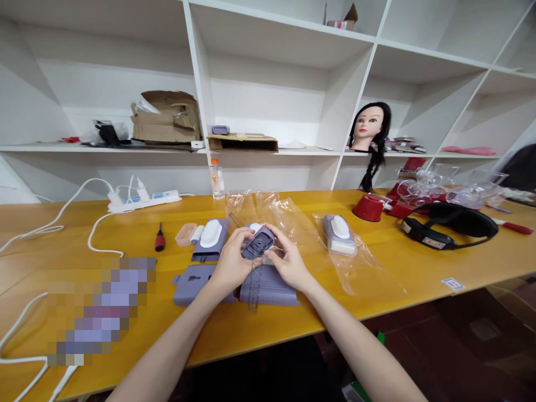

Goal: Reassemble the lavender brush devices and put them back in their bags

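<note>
Both hands grip a small purple-grey plastic housing point(258, 243) over the table, its recessed side with a round ring toward me. My left hand point(234, 254) closes on its left edge. On the right edge, my right hand point(288, 258) has its thumb near the lower corner. A thin dark coiled strip point(253, 287) shows below the housing; I cannot tell whether it is attached. Beneath the hands lie a flat purple panel with slots point(195, 283) and a ribbed purple panel point(274, 286). Behind the left hand sits a purple unit with a white oval part point(210, 233).
A similar purple unit point(339, 234) lies on plastic film point(368, 273) at right. A red-handled screwdriver point(159, 239), power strip point(146, 201) and white cables stand left. Further right are a red cup-shaped part point(368, 207) and black headset point(450, 223). White shelves point(268, 33) rise behind.
</note>
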The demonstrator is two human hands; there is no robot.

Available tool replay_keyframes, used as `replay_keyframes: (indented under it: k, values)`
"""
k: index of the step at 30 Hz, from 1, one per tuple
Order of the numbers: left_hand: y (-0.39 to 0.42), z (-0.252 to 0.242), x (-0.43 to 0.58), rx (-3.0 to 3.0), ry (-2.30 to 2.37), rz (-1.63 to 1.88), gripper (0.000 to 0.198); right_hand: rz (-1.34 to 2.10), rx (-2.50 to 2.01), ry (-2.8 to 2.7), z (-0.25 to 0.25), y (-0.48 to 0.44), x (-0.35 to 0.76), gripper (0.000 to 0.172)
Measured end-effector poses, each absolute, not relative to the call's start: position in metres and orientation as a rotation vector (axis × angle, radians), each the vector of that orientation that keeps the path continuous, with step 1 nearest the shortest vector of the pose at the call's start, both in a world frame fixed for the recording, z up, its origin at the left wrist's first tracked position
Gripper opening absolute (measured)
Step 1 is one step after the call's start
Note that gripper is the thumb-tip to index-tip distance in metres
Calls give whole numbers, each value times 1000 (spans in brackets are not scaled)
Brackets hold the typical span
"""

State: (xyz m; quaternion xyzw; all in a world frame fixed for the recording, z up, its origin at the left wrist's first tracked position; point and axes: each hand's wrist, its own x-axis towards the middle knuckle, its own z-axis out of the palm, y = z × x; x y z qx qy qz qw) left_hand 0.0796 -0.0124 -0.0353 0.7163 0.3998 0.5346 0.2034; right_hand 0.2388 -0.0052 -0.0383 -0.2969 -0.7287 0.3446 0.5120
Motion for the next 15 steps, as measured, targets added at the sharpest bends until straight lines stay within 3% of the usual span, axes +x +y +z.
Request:
replay_keyframes:
  k: [15]
  values:
    - [-12,-40,83,1859,1118,1521,40,869,-745,-1669,-37,-4,237,56]
